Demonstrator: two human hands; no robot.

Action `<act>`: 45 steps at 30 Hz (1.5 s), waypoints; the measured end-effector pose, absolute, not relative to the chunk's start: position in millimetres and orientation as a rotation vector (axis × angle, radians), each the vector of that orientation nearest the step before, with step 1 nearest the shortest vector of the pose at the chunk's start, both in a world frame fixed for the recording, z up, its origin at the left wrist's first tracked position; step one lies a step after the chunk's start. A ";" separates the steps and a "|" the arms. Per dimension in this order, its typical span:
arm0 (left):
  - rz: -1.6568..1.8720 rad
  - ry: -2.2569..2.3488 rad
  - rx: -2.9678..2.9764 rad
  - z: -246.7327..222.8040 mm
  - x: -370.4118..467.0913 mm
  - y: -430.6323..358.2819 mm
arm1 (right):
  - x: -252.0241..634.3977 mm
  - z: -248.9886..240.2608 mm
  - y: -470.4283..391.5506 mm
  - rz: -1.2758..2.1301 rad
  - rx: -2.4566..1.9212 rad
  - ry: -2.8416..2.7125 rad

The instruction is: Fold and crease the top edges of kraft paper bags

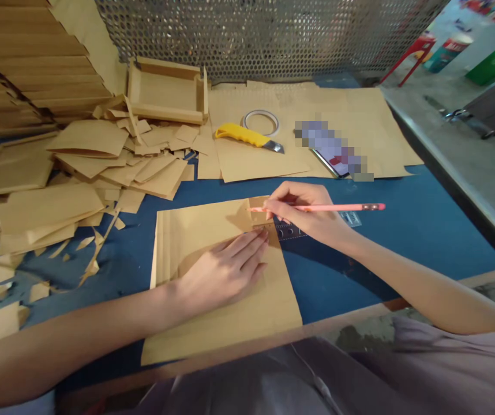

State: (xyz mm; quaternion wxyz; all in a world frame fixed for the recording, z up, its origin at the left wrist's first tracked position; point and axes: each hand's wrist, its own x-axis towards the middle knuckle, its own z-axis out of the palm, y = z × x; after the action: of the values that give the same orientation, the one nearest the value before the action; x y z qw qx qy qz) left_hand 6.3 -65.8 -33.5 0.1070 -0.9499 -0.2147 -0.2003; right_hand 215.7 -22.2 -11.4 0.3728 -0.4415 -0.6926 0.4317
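A sheet of brown cardboard [239,323] lies on the blue table in front of me, with fold lines along its left side. My left hand [228,268] rests flat on it, fingers stretched out and their tips on the end of a clear plastic ruler [288,231]. The ruler runs right, past the sheet's edge and under my other hand. My right hand [306,210] is closed around a pink pencil [338,207], its tip pointing left, close to the sheet near the far edge. Whether the tip touches the cardboard I cannot tell.
Cardboard scraps [87,167] are heaped on the left, by an open cardboard tray [165,89] and stacked cardboard [26,52]. A yellow utility knife [243,135], a tape roll [260,122] and a partly blurred phone [332,161] lie on cardboard sheets behind. A perforated metal panel [247,34] stands at the back.
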 end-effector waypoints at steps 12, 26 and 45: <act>-0.560 -0.642 -2.818 -28.5 6.8 -65.4 | 215.5 -26.9 -21.8 1.165 -1.225 -1.514; -0.573 -0.635 -2.824 -28.7 6.3 -64.8 | 214.6 -26.2 -22.7 1.133 -1.239 -1.556; -0.592 -0.646 -2.844 -28.6 6.2 -65.4 | 214.5 -25.6 -23.0 1.139 -1.248 -1.560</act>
State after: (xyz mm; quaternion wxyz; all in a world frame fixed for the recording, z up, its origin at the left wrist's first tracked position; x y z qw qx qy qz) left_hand 6.2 -65.4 -28.6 0.0828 -0.9524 -0.2163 -0.1984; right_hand 214.5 -23.0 -25.6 0.4089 -0.4952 -0.6190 0.4520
